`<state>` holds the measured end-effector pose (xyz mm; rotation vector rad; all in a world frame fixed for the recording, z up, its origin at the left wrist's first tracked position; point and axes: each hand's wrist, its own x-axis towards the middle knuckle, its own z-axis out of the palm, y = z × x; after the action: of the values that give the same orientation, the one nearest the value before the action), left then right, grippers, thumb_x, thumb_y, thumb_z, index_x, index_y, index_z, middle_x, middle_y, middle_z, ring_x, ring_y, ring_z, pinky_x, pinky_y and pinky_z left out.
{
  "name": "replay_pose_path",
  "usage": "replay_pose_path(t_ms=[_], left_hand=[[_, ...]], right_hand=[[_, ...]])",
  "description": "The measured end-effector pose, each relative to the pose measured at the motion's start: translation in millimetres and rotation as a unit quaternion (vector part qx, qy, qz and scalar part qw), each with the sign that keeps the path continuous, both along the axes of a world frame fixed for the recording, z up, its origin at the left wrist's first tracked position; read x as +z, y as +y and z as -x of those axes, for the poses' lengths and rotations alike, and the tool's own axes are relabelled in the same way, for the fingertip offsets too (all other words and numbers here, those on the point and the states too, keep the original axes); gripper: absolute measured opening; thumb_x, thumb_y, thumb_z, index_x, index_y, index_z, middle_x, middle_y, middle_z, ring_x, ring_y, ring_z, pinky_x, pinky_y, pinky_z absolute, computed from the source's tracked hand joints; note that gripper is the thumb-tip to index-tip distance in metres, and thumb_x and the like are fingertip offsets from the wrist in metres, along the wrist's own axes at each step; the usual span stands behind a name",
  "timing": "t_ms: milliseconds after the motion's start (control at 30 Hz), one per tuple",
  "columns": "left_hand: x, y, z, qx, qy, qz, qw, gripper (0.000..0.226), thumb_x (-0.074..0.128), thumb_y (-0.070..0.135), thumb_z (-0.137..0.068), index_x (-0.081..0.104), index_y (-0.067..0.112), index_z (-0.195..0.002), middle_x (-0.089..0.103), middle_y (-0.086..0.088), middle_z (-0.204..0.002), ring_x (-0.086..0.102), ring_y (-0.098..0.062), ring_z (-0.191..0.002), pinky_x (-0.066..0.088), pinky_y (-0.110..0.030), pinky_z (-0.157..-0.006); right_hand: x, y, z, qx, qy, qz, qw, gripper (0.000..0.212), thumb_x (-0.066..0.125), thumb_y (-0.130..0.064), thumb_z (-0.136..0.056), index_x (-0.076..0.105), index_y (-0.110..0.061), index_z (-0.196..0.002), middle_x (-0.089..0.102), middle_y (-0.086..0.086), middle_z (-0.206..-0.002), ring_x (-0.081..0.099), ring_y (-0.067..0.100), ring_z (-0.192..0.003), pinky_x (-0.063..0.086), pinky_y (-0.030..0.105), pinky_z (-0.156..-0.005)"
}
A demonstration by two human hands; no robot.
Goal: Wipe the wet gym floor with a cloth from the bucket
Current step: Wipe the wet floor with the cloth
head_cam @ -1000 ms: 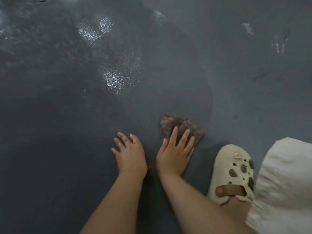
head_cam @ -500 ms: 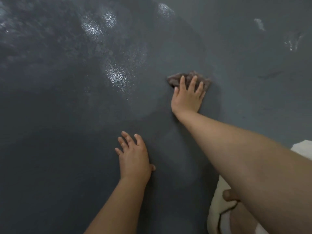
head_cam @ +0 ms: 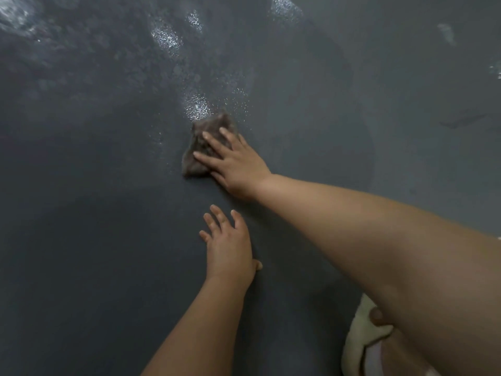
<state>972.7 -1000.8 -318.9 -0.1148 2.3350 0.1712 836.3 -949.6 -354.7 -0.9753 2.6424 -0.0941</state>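
Our right hand [head_cam: 238,164] presses flat, fingers straight, on the cloth [head_cam: 206,143]; our left hand [head_cam: 230,245] rests open on the floor [head_cam: 81,213], nearer us than the cloth. We judge wiping midway: wet sheen [head_cam: 196,105] lies just beyond the cloth, more glistens further off. No bucket shows.

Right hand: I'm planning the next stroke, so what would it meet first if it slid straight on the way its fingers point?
The right hand presses the cloth; just beyond it lies the glistening wet patch on the floor.
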Motion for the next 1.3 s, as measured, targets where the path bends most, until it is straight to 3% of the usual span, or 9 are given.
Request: replay_pose_path(t_ms=[67,133,333,567,767,900,1033,1133,1300], left_hand=[[0,0,0,0.002,0.004,0.001,1.000,0.113,0.072,0.046,-0.076,-0.004,0.005,-0.148,-0.012,-0.033,-0.151,-0.001,-0.046,-0.142,0.017,-0.051,-0.113],[-1,-1,-1,0.010,0.011,-0.006,1.000,0.114,0.073,0.046,-0.075,-0.004,0.006,-0.149,-0.012,-0.032,-0.151,-0.003,-0.045,-0.142,0.016,-0.051,-0.114],[-5,-11,-16,0.002,0.056,-0.023,0.998,0.111,0.065,0.053,-0.079,-0.008,0.011,-0.149,-0.017,-0.025,-0.153,-0.008,-0.038,-0.143,0.009,-0.045,-0.116],[6,-11,-49,-0.001,0.114,-0.029,0.993,0.087,0.057,0.045,-0.090,0.001,0.019,-0.151,-0.009,-0.012,-0.158,-0.003,-0.026,-0.146,0.009,-0.039,-0.118],[11,-10,-102,0.064,0.107,-0.021,0.992,0.084,0.056,0.043,-0.091,0.003,0.020,-0.151,-0.006,-0.010,-0.158,-0.001,-0.024,-0.146,0.010,-0.037,-0.118],[19,-15,-140,0.105,0.097,-0.020,0.989,0.081,0.056,0.038,-0.092,0.005,0.019,-0.151,-0.004,-0.011,-0.158,0.001,-0.024,-0.146,0.012,-0.036,-0.118],[29,-24,-171,0.156,0.093,-0.025,0.983,0.080,0.058,0.033,-0.091,0.008,0.021,-0.151,-0.002,-0.011,-0.158,0.003,-0.025,-0.146,0.013,-0.035,-0.116],[40,-30,-192,0.181,0.083,-0.013,0.980,0.081,0.058,0.037,-0.090,0.007,0.021,-0.151,-0.003,-0.010,-0.159,0.002,-0.025,-0.146,0.013,-0.035,-0.117],[77,-31,-216,0.219,0.073,-0.002,0.973,0.083,0.060,0.037,-0.090,0.007,0.020,-0.151,-0.003,-0.010,-0.158,0.002,-0.025,-0.146,0.014,-0.036,-0.117]], right_hand=[[-6,21,-15,0.015,0.009,0.045,0.999,0.046,0.039,-0.038,-0.091,0.055,-0.026,-0.133,0.043,0.013,-0.145,0.037,0.044,-0.132,0.034,0.057,-0.105],[-10,46,-26,-0.029,-0.001,0.054,0.998,0.049,0.036,-0.037,-0.087,0.061,-0.022,-0.127,0.052,0.015,-0.137,0.047,0.045,-0.124,0.041,0.058,-0.099],[-5,111,-66,-0.243,0.025,0.011,0.970,0.050,0.038,-0.033,-0.099,0.026,-0.032,-0.148,0.012,0.000,-0.159,0.005,0.027,-0.146,0.009,0.040,-0.118],[-6,126,-139,-0.505,0.025,0.012,0.863,0.051,0.033,-0.033,-0.100,0.023,-0.028,-0.150,0.008,0.003,-0.159,0.003,0.030,-0.145,0.007,0.041,-0.116],[-1,77,-210,-0.588,0.008,0.047,0.807,0.053,0.039,-0.031,-0.099,0.025,-0.024,-0.149,0.009,0.009,-0.159,0.003,0.035,-0.144,0.005,0.045,-0.115],[12,27,-247,-0.498,-0.081,0.030,0.863,0.059,0.033,-0.034,-0.100,0.006,-0.021,-0.152,-0.010,0.012,-0.158,-0.011,0.037,-0.143,-0.004,0.048,-0.115],[21,-4,-236,-0.178,-0.191,0.018,0.965,0.056,0.031,-0.033,-0.101,0.007,-0.024,-0.152,-0.018,0.008,-0.157,-0.020,0.033,-0.143,-0.005,0.050,-0.115],[33,-7,-223,-0.003,-0.219,-0.033,0.975,0.054,0.036,-0.030,-0.100,0.016,-0.028,-0.151,-0.010,0.004,-0.159,-0.012,0.030,-0.145,0.001,0.050,-0.117],[71,13,-249,-0.012,-0.192,-0.032,0.981,0.050,0.044,-0.025,-0.096,0.035,-0.027,-0.145,0.017,0.004,-0.157,0.012,0.026,-0.144,0.011,0.044,-0.115]])
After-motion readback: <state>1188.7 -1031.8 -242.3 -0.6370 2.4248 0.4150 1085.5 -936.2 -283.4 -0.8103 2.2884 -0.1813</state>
